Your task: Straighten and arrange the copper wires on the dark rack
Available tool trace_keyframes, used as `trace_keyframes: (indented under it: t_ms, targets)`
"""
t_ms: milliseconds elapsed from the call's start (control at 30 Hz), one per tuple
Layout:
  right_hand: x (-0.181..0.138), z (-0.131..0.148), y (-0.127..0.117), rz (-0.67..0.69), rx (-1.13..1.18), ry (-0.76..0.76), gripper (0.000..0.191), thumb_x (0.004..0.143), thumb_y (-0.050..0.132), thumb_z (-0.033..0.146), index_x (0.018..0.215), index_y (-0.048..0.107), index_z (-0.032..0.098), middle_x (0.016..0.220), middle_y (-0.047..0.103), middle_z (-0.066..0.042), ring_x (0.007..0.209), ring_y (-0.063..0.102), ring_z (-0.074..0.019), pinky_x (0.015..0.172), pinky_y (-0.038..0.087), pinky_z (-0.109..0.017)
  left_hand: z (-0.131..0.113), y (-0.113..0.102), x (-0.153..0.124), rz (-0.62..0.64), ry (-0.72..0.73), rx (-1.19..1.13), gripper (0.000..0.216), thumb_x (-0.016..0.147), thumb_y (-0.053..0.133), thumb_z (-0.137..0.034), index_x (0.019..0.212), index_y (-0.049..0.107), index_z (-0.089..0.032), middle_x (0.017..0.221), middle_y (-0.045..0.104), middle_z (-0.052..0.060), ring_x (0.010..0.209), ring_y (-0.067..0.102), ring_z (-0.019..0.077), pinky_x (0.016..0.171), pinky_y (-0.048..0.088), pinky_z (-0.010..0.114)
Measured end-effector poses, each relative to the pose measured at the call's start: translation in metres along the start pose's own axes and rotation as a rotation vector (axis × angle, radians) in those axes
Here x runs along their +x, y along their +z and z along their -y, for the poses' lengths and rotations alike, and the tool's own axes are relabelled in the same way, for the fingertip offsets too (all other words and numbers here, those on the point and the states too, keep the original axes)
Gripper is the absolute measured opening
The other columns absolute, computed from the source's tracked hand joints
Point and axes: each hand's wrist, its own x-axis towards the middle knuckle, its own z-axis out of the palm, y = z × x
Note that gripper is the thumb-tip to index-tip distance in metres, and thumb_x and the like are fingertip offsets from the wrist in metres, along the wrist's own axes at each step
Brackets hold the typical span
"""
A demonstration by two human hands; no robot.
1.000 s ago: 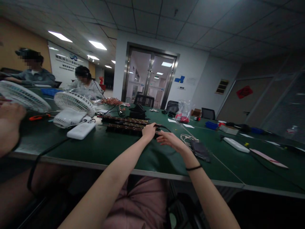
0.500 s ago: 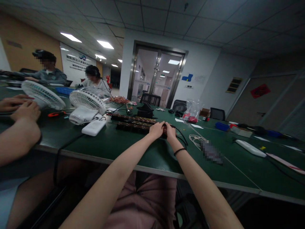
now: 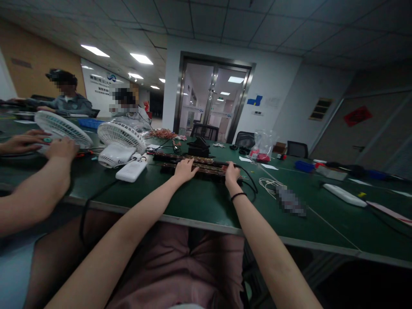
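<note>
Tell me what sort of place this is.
Probably an office used for bench assembly: a long green-topped table, long dark strips with copper-coloured parts under both hands, white desk fans and glass double doors.

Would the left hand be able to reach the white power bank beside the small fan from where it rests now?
Probably yes: the left hand rests on the dark tray, and only bare green table lies between it and the white power bank.
</note>
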Motion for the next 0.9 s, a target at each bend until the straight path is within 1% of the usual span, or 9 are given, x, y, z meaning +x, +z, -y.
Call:
trace_keyframes:
  t_ms: [67,133,233,300,500,700,900]
  targets:
    - [-0.0028,-0.0011,-0.0015,-0.012,-0.021,0.020,0.042,0.085,0.036,0.034,0.105,0.067,0.015,0.083,0.073,-0.009,0.083,0.069,-0.0230,0.070,0.052,-0.030,0.0096,0.0027,0.0009,0.007,-0.099,-0.001,0.065,0.089,0.036,-0.054,0.138,0.041,-0.011,0.138,0.046,0.016,0.125,0.042,0.0281,0.103,0.033,0.038]
    - [-0.0043,-0.0014,-0.0023,0.007,-0.031,0.004,0.041,0.085,0.036,0.035,0.105,0.067,0.016,0.085,0.073,-0.008,0.085,0.068,-0.0228,0.071,0.052,-0.030,0.0139,0.0045,0.0012,0.028,-0.129,-0.006,0.072,0.088,0.033,-0.059,0.141,0.037,-0.009,0.143,0.041,0.017,0.131,0.037,0.0284,0.107,0.029,0.038]
    - [-0.0042,-0.0019,-0.0021,0.008,-0.010,-0.026,0.041,0.085,0.036,0.035,0.102,0.067,0.016,0.084,0.073,-0.008,0.085,0.068,-0.0229,0.071,0.052,-0.030,0.0145,0.0050,0.0007,0.003,-0.123,0.007,0.075,0.088,0.030,-0.061,0.143,0.034,-0.009,0.148,0.034,0.016,0.137,0.028,0.0278,0.111,0.021,0.037]
    - [-0.0031,-0.0030,-0.0016,0.008,0.010,-0.038,0.041,0.084,0.035,0.035,0.101,0.068,0.015,0.082,0.073,-0.008,0.084,0.069,-0.0228,0.070,0.052,-0.030,0.0139,0.0049,0.0000,-0.017,-0.124,0.016,0.075,0.089,0.028,-0.061,0.144,0.032,-0.011,0.150,0.031,0.015,0.138,0.025,0.0274,0.112,0.019,0.038]
    - [-0.0004,-0.0061,-0.0005,0.012,0.106,0.006,0.040,0.083,0.036,0.034,0.098,0.068,0.014,0.080,0.072,-0.009,0.073,0.069,-0.0205,0.068,0.053,-0.028,0.0142,0.0060,-0.0026,-0.005,-0.118,0.041,0.076,0.088,0.027,-0.061,0.144,0.031,-0.010,0.151,0.027,0.016,0.140,0.022,0.0273,0.113,0.017,0.038]
    - [-0.0015,-0.0052,-0.0004,0.030,0.086,0.021,0.039,0.084,0.039,0.033,0.101,0.067,0.014,0.077,0.072,-0.009,0.073,0.069,-0.0219,0.064,0.054,-0.030,0.0137,0.0037,-0.0042,0.015,-0.169,0.056,0.076,0.089,0.027,-0.060,0.144,0.032,-0.009,0.153,0.022,0.017,0.141,0.017,0.0295,0.114,0.015,0.040]
    - [-0.0030,-0.0042,0.0004,0.030,0.222,0.081,0.034,0.082,0.041,0.030,0.097,0.066,0.013,0.078,0.072,-0.010,0.070,0.069,-0.0204,0.061,0.054,-0.028,0.0140,0.0045,-0.0045,0.006,-0.192,0.074,0.078,0.087,0.027,-0.063,0.145,0.032,-0.011,0.154,0.020,0.016,0.141,0.016,0.0292,0.113,0.015,0.041]
